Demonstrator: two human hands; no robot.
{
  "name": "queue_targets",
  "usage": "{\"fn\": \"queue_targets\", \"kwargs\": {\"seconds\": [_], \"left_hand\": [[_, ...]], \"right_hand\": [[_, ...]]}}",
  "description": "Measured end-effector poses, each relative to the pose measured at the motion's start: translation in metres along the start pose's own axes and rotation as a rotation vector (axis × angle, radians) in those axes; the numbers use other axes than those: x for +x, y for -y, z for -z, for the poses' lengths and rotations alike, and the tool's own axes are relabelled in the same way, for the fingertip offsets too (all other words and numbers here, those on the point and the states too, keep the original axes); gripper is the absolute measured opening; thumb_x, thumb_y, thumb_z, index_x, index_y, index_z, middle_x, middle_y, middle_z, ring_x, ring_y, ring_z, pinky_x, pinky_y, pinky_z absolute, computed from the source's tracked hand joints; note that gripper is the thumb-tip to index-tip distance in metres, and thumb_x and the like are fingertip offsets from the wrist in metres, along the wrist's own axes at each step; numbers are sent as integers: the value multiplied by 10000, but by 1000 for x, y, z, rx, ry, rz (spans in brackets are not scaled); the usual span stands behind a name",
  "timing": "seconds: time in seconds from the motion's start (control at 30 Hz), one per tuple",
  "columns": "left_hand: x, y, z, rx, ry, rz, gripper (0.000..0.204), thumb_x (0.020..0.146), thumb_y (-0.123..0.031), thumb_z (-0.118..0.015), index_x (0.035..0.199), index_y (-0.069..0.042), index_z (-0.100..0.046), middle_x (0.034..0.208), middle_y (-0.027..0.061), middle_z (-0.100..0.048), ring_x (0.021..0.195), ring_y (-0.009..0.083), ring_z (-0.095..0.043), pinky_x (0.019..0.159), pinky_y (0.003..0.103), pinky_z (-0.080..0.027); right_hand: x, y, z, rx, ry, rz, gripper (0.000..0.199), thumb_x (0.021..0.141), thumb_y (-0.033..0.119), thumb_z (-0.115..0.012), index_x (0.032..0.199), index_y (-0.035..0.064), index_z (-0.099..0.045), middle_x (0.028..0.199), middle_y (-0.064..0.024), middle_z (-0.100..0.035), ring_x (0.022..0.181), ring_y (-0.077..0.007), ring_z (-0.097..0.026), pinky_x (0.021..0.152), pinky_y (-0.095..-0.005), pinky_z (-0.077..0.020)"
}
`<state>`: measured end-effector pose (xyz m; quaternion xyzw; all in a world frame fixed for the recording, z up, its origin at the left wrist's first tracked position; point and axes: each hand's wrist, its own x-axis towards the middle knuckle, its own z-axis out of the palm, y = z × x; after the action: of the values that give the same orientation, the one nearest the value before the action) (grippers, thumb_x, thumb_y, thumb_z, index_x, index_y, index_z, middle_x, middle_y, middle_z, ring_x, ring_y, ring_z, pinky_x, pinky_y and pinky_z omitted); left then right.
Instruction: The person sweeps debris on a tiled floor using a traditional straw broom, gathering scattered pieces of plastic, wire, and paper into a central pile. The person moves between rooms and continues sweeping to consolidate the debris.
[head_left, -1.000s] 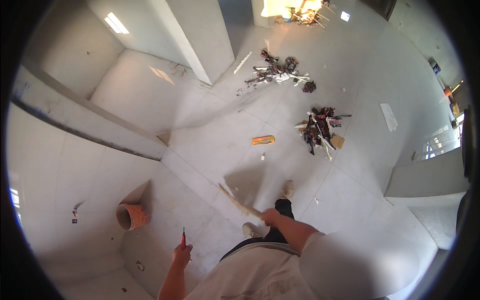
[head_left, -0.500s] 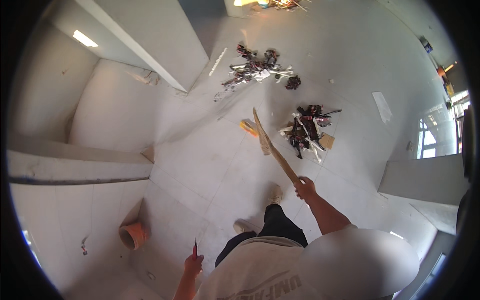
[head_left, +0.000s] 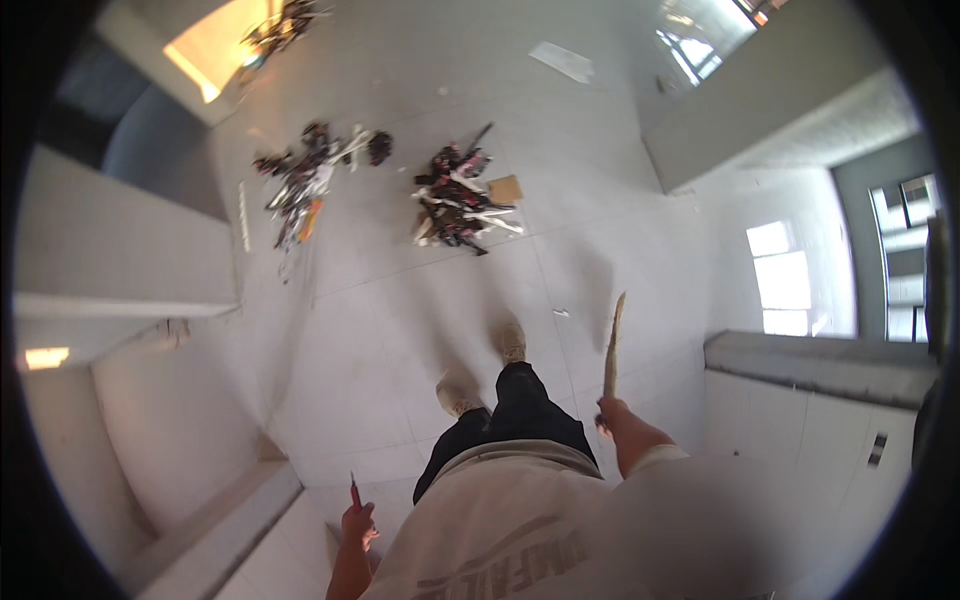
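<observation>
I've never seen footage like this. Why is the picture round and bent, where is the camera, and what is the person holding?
There is no machine here: a person wears a wide fisheye camera on the head, looking straight down, so straight edges curve toward the rim. You see their pale shirt, dark trousers and light shoes on a pale tiled floor. The right hand grips a long thin wooden stick pointing away from the body. The left hand holds a small red pencil-like tool. Further off lie two heaps of mixed scraps, one with a piece of cardboard beside it.
</observation>
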<state>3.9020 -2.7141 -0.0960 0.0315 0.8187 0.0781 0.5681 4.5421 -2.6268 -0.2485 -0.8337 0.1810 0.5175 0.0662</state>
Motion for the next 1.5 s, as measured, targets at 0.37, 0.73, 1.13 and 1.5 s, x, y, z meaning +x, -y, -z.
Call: {"fn": "queue_targets", "kwargs": {"seconds": [0.37,0.73,1.13,1.5], "left_hand": [[-9,-152,-52,468,-47,-223,211,871,-230,-660,829,-57,-546,557,8,-457,430,157,-483,403,358,-480],[-249,-308,-490,954,881,-1055,259,901,-167,-628,1126,-40,-627,879,6,-650,660,73,-548,544,249,-454],[-470,-353,-753,1445,1538,-1973,228,765,-279,-744,907,-101,-741,1278,202,-552,1152,323,-576,951,419,-463],[-650,-450,-1025,268,1846,-2300,209,736,-146,-712,935,-89,-735,1132,204,-549,1005,329,-574,832,404,-494]], "right_hand": [[-58,58,20,-104,331,465,334,840,353,-704,674,74,-623,513,-78,-563,412,-189,-574,367,-346,-450],[-130,58,180,-224,-27,1334,381,820,265,-588,1141,65,-633,818,-134,-659,610,-185,-632,499,-351,-485],[-198,138,457,828,1090,1082,532,881,451,-520,1135,1,-646,788,-114,-658,562,-143,-559,447,-256,-384],[-160,321,523,580,650,1357,452,982,388,-502,1288,63,-574,1310,-93,-571,1266,-238,-506,994,-434,-458]]}}
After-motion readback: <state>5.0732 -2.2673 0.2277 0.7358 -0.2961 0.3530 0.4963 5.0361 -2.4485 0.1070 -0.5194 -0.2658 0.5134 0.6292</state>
